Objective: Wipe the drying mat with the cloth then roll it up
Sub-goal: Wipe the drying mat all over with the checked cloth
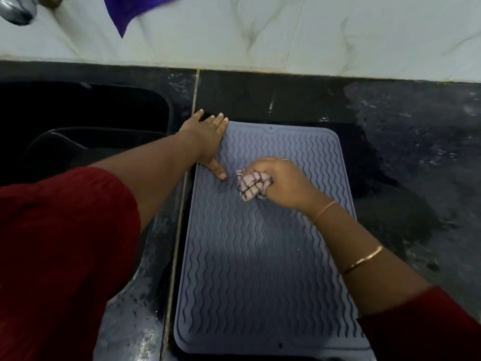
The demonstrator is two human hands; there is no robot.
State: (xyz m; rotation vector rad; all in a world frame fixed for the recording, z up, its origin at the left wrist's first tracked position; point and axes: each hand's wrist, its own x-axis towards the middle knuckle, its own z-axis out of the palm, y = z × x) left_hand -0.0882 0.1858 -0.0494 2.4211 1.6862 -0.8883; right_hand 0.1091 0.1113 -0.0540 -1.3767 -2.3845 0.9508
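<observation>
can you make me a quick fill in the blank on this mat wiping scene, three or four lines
1. The checked cloth is bunched in the person's ____ hand.
2. The left hand presses flat on the mat's far ____ edge.
3. The grey drying mat lies ____ on the dark counter, not yet rolled.
4. A ____ cloth hangs on the tiled wall.

Missing words: right; left; flat; purple

- We are seeing the drying mat (pixel 260 256) lying on the counter (pixel 403 152), right of the sink (pixel 78 113).
- The cloth (pixel 251 187) is resting on the mat's far half.
</observation>
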